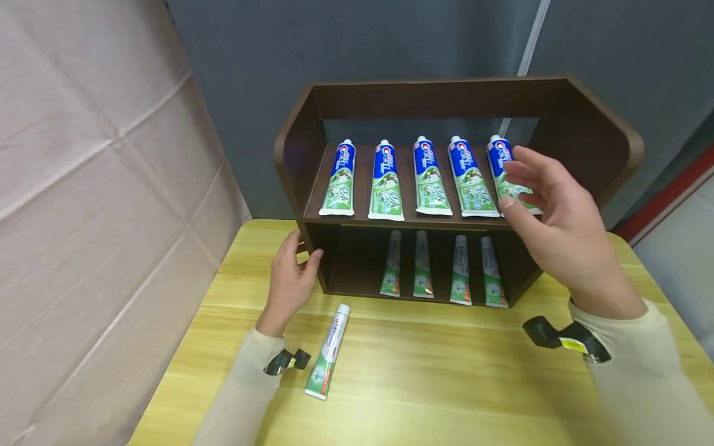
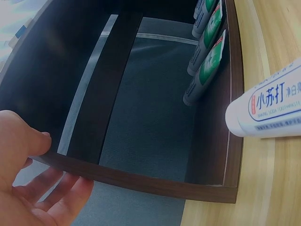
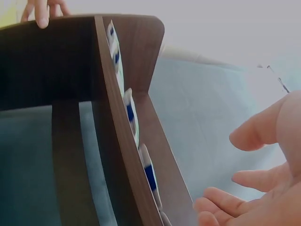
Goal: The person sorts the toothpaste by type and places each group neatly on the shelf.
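My left hand [image 1: 292, 275] grips the left side panel of a dark brown two-tier shelf [image 1: 409, 224], thumb on the inner face and fingers outside. In the left wrist view the fingers [image 2: 70, 193] curl round the panel's edge. My right hand [image 1: 563, 217] is over the upper tier's right end, its fingers spread and nothing held. It partly covers the rightmost blue-and-green Crest toothpaste tube [image 1: 499, 152]. A white-and-green toothpaste tube [image 1: 329, 353] lies on the table beside my left wrist, cap toward the shelf.
Several Crest tubes [image 1: 385, 179] lie in a row on the upper tier, caps to the back. On the lower tier, several grey-green tubes [image 1: 422, 266] occupy the middle and right. The wooden table [image 1: 435, 371] is bounded by a pale padded wall [image 1: 111, 217] at left.
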Demonstrator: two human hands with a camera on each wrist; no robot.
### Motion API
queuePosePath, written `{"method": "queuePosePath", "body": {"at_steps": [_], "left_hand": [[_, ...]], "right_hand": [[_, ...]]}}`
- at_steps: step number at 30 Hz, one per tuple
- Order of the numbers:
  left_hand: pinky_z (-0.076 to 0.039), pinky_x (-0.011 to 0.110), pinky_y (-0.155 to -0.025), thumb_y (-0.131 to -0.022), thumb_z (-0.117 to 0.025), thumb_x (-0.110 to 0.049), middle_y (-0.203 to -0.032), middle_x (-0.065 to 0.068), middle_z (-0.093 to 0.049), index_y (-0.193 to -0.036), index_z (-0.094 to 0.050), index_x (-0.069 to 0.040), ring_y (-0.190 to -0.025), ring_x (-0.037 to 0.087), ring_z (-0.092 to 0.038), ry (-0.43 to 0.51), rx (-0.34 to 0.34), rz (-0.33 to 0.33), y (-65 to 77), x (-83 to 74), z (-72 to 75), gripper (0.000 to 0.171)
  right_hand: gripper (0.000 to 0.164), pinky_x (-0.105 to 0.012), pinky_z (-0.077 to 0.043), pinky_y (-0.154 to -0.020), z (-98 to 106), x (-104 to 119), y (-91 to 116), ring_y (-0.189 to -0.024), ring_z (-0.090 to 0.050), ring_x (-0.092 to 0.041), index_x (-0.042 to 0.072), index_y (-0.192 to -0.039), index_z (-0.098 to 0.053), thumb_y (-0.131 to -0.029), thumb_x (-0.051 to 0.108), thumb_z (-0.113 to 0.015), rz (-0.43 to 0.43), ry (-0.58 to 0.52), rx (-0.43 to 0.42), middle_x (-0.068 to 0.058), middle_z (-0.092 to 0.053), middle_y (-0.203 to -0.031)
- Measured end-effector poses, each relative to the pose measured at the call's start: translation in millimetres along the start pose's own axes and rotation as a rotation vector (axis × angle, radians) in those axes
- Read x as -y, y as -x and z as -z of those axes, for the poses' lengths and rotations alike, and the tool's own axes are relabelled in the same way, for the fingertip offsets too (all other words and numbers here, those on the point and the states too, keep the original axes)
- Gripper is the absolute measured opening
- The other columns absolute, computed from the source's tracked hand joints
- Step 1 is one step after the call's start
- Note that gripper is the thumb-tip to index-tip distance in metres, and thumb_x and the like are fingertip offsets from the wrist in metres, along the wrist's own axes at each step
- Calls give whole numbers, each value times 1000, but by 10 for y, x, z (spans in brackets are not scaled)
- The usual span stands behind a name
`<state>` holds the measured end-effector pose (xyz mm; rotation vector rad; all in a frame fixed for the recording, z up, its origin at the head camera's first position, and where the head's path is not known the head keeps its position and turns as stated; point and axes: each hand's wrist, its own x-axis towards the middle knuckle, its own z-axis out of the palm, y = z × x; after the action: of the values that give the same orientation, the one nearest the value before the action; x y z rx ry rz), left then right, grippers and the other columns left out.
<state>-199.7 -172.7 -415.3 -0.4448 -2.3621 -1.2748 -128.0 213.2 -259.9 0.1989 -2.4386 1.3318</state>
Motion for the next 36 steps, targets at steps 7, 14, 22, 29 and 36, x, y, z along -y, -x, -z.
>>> {"method": "queuePosePath", "body": {"at_steps": [7,14,22,29,36], "left_hand": [[-68,50,-82,-104,-66,-11,-138,21,-62,-151,-51,-10,-120,38,-68,-4,1,-4,2,7,-6,49],[-67,52,-83,-103,-67,-9,-137,22,-61,-150,-52,-9,-120,39,-67,5,-5,3,11,11,-7,49],[-67,52,-83,-104,-66,-10,-137,19,-61,-150,-51,-5,-120,37,-66,3,0,2,8,8,-16,49],[-68,51,-81,-102,-68,-8,-129,17,-63,-150,-51,-5,-116,35,-67,-16,1,-11,3,0,-6,51],[-68,51,-80,-103,-67,-9,-131,16,-63,-151,-50,-8,-116,34,-67,-21,5,-15,4,18,-2,51]], "right_hand": [[66,-9,-42,-100,-101,26,138,-135,-50,-10,23,-162,-41,-103,10,-67,60,-59,42,-7,-55,-153],[69,-8,-41,-104,-215,47,280,-136,-49,-10,22,-162,-41,-101,2,-66,124,-118,79,-12,-53,-153],[66,-11,-42,-106,-363,41,456,-136,-51,-12,15,-161,-42,-101,-2,-64,150,-188,104,-11,-54,-151],[64,-13,-51,-101,-573,-64,566,-127,-59,-17,6,-157,-45,-98,-11,-63,208,-258,123,-11,-58,-146],[63,-14,-55,-96,-828,-235,649,-123,-61,-18,9,-155,-47,-98,-11,-63,209,-324,177,-4,-59,-142]]}}
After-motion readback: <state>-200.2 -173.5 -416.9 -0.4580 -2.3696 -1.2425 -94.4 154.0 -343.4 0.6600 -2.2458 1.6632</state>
